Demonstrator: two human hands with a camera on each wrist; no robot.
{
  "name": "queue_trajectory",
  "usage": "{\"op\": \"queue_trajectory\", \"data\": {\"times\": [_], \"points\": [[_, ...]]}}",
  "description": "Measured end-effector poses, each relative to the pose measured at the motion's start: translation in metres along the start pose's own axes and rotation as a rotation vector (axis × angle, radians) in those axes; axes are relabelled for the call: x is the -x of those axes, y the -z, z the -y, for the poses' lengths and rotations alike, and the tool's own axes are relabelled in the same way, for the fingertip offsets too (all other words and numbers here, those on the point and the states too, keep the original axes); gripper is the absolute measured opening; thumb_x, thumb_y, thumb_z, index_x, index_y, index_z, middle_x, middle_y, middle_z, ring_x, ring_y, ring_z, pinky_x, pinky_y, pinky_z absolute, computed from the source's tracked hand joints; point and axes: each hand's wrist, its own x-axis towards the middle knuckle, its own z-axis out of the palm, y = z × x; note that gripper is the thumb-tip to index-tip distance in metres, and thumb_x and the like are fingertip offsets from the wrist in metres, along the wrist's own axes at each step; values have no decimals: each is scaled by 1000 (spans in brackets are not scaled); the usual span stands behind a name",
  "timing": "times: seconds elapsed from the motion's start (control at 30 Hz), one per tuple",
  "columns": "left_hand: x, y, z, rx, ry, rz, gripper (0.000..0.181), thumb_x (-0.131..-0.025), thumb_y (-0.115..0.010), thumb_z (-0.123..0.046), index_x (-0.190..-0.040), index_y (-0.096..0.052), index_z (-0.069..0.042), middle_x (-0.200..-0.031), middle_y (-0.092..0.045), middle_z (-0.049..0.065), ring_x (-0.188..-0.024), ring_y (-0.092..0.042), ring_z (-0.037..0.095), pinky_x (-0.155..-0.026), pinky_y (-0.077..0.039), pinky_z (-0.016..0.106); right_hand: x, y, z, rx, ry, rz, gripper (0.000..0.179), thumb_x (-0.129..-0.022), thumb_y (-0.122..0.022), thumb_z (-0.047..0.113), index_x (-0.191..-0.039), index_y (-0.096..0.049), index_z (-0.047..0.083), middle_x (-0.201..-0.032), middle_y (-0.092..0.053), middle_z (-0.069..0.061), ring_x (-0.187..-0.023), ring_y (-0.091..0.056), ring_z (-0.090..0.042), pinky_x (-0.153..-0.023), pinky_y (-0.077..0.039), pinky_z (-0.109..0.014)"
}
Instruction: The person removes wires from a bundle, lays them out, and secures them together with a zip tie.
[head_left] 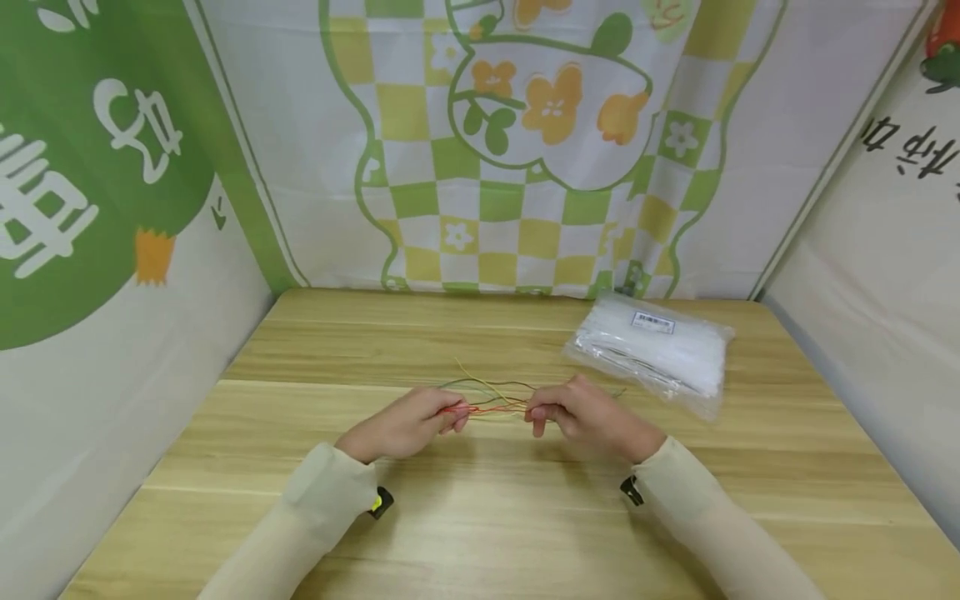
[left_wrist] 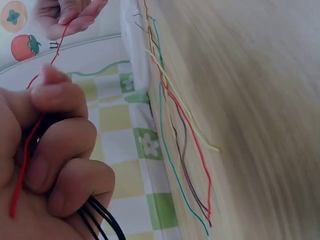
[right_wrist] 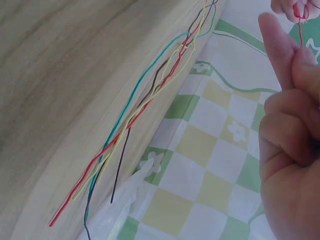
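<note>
A thin red wire [head_left: 493, 408] runs between my two hands above the wooden table. My left hand [head_left: 411, 423] grips one end, with its fingers curled; in the left wrist view the red wire [left_wrist: 21, 172] crosses its palm. Black cords [left_wrist: 107, 220] show below its lower fingers. The other end is pinched by my right hand [head_left: 588, 414], near the fingertips. Beyond and beneath the hands, several loose wires lie lengthwise on the table: a teal wire [right_wrist: 134, 90], another red wire [right_wrist: 90, 165], yellow wires [left_wrist: 189, 119] and dark wires [left_wrist: 182, 156].
A clear plastic bag [head_left: 652, 342] of white contents, with a barcode label, lies at the back right of the wooden table [head_left: 495, 525]. Printed cloth [head_left: 285, 150] stands along the back and both sides. Dark straps [head_left: 381, 502] show at both cuffs.
</note>
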Motion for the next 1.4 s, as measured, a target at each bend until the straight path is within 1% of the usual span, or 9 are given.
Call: {"op": "queue_trajectory", "data": {"times": [0.27,0.4,0.5,0.7,0.9,1.03,1.2,1.3,1.4], "points": [[-3,-5,-5,168,-47,109,33,-115,-43,-25,-87,-50,-10,-77,-38,-5,-71,-35,7,-71,-34,23,0,6,-8,18,15,3,17,-102,-63,-4,-100,-77,5,-79,-77,5,-79,-75,-6,-76,-59,-23],[-7,-9,-3,168,-58,69,39,-116,-42,-31,-86,-52,-7,-73,-36,-6,-65,-32,7,-67,-32,23,0,4,-10,59,17,-2,16,-101,-64,-4,-100,-77,5,-78,-77,6,-75,-76,-13,-72,-57,-20],[-9,-11,-1,174,-16,27,44,-117,-36,-33,-90,-57,-5,-70,-35,-6,-61,-30,7,-62,-31,23,0,2,-10,106,65,1,16,-99,-66,-6,-99,-77,6,-77,-76,6,-72,-76,-14,-70,-57,-18],[-11,-9,1,212,60,-55,39,-117,-35,-31,-117,-65,-7,-68,-34,-5,-59,-30,10,-61,-34,25,-3,-3,1,147,121,25,15,-99,-67,-3,-100,-76,10,-79,-77,6,-68,-73,-10,-69,-56,-15],[-12,-7,7,268,79,-115,33,-118,-32,-33,-104,-54,-12,-73,-34,-3,-64,-29,11,-63,-30,24,-4,-1,10,129,141,37,15,-99,-68,-3,-99,-76,10,-78,-77,6,-63,-71,-9,-68,-54,-14],[-9,-4,10,309,39,-87,35,-117,-36,-32,-96,-49,-7,-74,-33,-3,-66,-29,11,-64,-30,24,1,3,6,86,107,37,19,-99,-65,-7,-99,-76,8,-79,-77,3,-68,-72,-10,-70,-55,-16],[-6,3,9,119,-98,45,33,-116,-41,-29,-98,-57,-5,-74,-36,-7,-67,-33,7,-67,-34,24,9,12,-6,36,56,1,15,-100,-65,-4,-100,-76,5,-82,-79,0,-77,-77,-14,-74,-58,-23],[-2,10,11,11,-110,70,33,-116,-41,-31,-97,-58,-8,-76,-38,-10,-67,-35,4,-70,-37,24,11,19,-14,44,57,6,14,-101,-65,-3,-101,-76,5,-84,-79,-1,-78,-77,-17,-73,-59,-24],[4,18,16,-14,-89,71,32,-116,-43,-29,-93,-56,-10,-75,-38,-10,-67,-36,3,-71,-38,24,16,24,-22,70,49,-8,13,-99,-68,-2,-99,-77,7,-85,-80,2,-78,-77,-16,-74,-60,-25]]}}
